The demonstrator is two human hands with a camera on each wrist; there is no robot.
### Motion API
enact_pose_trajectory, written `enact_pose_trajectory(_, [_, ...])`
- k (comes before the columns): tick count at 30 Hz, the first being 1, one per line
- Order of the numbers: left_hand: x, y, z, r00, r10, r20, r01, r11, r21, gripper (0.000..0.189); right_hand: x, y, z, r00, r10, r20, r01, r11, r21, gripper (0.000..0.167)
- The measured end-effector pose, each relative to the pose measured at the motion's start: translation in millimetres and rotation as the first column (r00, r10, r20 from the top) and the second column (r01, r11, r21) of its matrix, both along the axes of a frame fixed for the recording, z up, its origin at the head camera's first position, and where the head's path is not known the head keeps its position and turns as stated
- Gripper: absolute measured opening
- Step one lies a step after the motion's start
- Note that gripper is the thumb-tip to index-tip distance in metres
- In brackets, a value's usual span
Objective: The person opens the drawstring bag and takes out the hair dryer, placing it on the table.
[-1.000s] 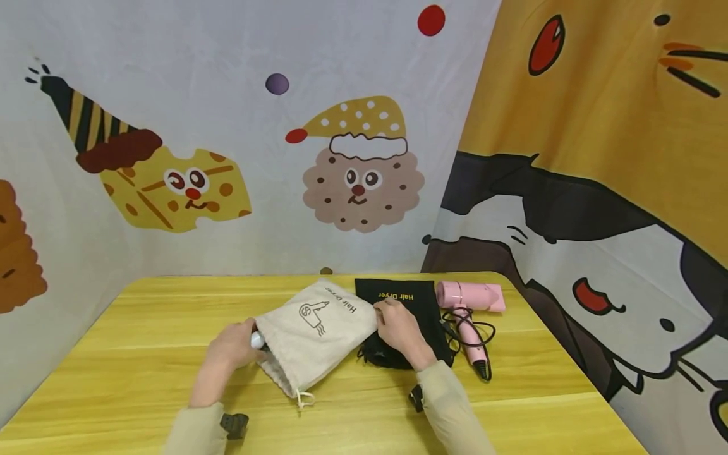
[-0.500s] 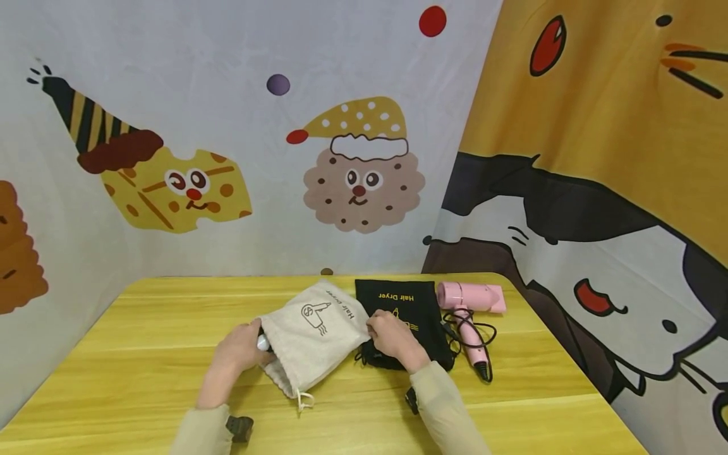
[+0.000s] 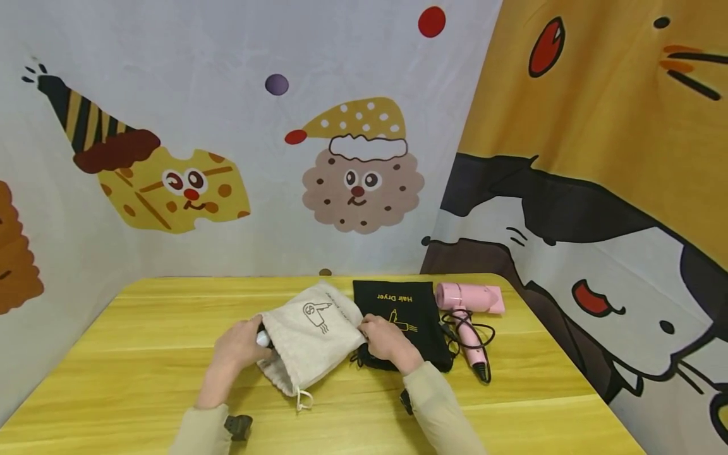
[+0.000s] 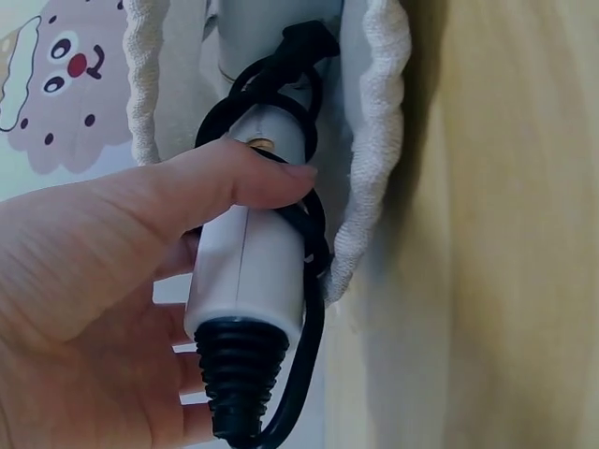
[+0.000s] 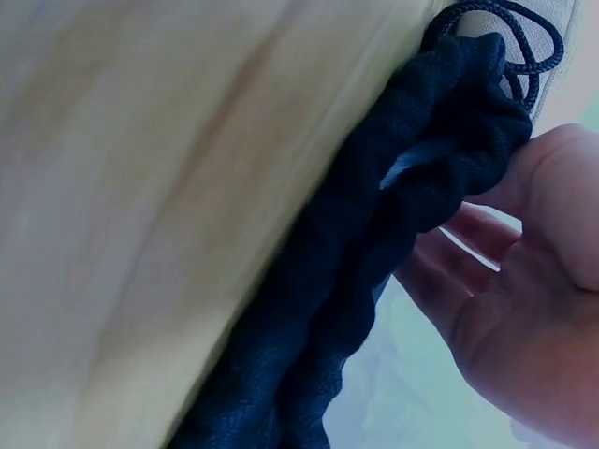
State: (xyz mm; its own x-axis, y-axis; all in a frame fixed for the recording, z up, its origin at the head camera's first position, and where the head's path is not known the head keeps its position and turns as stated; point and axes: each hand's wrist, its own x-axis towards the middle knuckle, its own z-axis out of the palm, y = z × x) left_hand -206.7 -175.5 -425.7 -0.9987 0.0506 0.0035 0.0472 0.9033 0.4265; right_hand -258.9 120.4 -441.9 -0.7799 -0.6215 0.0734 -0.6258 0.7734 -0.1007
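Note:
A beige drawstring bag (image 3: 316, 341) printed with a hair dryer drawing lies at the table's middle, its mouth facing left. Inside that mouth is a white hair dryer (image 4: 243, 271), its handle wrapped in black cord (image 4: 314, 234). My left hand (image 3: 241, 344) grips this handle, thumb across the cord; the dryer's head is hidden by the cloth. At the bag's right corner, my right hand (image 3: 388, 340) pinches the fabric, its fingertips hidden in the right wrist view behind the gathered edge of a black drawstring bag (image 5: 365, 253). This second bag lies flat beneath the right hand.
A pink hair dryer (image 3: 472, 297) with a black cord looped round its handle lies right of the black bag, near the table's right edge. Cartoon-printed cloth (image 3: 364, 57) hangs behind the yellow wooden table (image 3: 142, 354).
My right hand has moved left and slightly nearer, drawing the beige bag's right corner with it. The left hand has shifted a little right with the handle, and the bag looks shorter.

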Motion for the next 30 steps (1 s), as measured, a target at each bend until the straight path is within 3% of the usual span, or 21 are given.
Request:
enact_pose_trajectory(8, [2.9,-3.4,11.3,0.999,0.017,0.042,-0.016,1.0,-0.022,0.073,1.6,-7,1.8,0.998,-0.052,0.039,0.051,0.998,0.037,0.025])
enact_pose_trajectory(15, [6.3,-11.0,16.6,0.998,0.012,0.065,-0.01,1.0,-0.02,0.061,1.6,-7,2.1,0.993,-0.086,0.083,0.083,0.996,0.044,0.029])
enact_pose_trajectory(22, [9.6,-19.1,20.4,0.991,0.03,0.129,-0.027,0.999,-0.021,0.071,-0.4,-7,-0.4,0.993,-0.089,0.079,0.085,0.995,0.053,0.028])
enact_pose_trajectory(30, [16.0,-28.2,25.4,0.989,0.025,0.144,-0.021,0.999,-0.024,0.07,-1.1,-7,1.5,0.987,-0.109,0.115,0.104,0.993,0.054,0.031])
